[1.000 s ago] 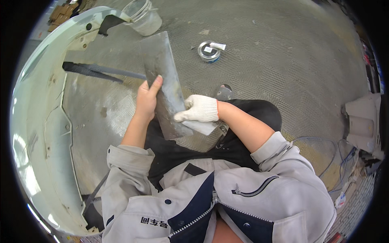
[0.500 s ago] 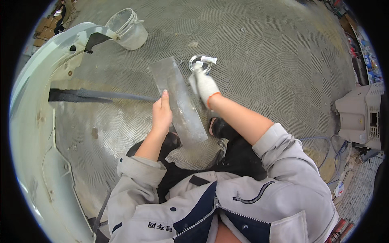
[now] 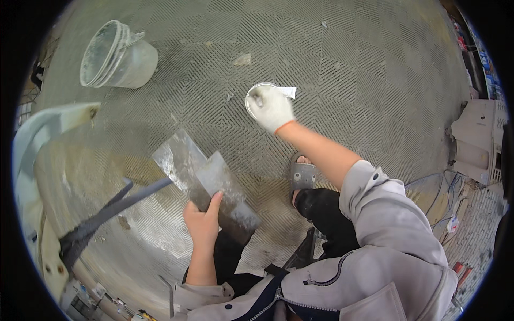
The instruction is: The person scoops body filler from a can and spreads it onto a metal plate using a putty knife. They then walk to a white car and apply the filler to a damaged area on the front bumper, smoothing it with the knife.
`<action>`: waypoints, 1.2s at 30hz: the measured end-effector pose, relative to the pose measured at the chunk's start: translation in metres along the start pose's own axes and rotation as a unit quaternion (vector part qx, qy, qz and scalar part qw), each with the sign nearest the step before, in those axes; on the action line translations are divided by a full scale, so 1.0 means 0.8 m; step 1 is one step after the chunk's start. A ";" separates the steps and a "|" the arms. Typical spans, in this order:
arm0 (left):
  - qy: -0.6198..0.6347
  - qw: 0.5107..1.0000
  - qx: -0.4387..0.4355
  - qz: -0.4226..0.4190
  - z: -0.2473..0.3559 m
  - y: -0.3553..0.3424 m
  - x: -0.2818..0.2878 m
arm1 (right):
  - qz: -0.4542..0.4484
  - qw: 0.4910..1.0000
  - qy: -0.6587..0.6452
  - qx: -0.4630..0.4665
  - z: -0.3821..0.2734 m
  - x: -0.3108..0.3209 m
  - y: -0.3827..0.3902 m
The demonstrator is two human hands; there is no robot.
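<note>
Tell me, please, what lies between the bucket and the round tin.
In the head view, patterned floor lies between the bucket and tin, with a small pale scrap nearer the tin.

On your left, a round whitish plastic bucket [image 3: 120, 60] stands beyond the flat grey rectangular metal plate [image 3: 195, 172].

The gloved right hand [image 3: 272, 109], its fingers blurred, covers most of the round tin [image 3: 249, 100] and one end of the white tube [image 3: 288, 92]. Beneath the metal plate [image 3: 175, 159], most of the left hand's [image 3: 202, 218] fingers are hidden. The view's edge cuts off the pale panel [image 3: 25, 152] at left; small items [image 3: 484, 60] at far right are indistinct.
</note>
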State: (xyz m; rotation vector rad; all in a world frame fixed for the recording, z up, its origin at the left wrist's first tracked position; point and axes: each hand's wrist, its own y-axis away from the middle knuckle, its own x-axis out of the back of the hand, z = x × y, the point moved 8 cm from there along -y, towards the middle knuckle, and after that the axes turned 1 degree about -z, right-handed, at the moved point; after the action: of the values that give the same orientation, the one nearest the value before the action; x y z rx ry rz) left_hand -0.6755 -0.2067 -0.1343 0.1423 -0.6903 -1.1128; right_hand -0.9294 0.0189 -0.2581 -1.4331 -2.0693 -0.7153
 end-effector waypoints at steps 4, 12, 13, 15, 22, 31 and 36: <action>-0.011 0.997 0.058 -0.056 -0.029 -0.053 -0.014 | 0.042 0.965 0.259 0.024 0.102 -0.003 -0.061; -0.062 0.987 -0.024 -0.144 0.004 -0.163 -0.080 | 0.091 0.980 0.132 -0.117 0.198 0.027 -0.056; -0.067 0.986 -0.043 -0.145 0.012 -0.174 -0.088 | 0.093 0.972 0.150 -0.157 0.207 0.038 -0.052; -0.078 0.983 -0.064 -0.153 0.026 -0.190 -0.103 | 0.111 0.974 0.174 -0.097 0.185 0.046 -0.051; -0.103 0.974 -0.102 -0.172 0.045 -0.248 -0.140 | -0.160 0.946 0.278 -0.050 0.109 -0.047 -0.038; -0.099 0.972 -0.135 -0.162 0.048 -0.273 -0.136 | -0.229 0.897 0.376 0.029 0.077 -0.058 -0.027; -0.088 0.978 -0.140 -0.125 0.031 -0.252 -0.085 | -0.147 0.907 0.370 0.140 0.061 -0.023 -0.045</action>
State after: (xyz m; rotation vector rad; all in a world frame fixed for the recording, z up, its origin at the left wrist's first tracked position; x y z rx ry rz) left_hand -0.8635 -0.2348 -0.2324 -0.1151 -0.6771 -1.4654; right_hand -0.9632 0.0291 -0.3108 -0.5516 -1.6818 -0.8659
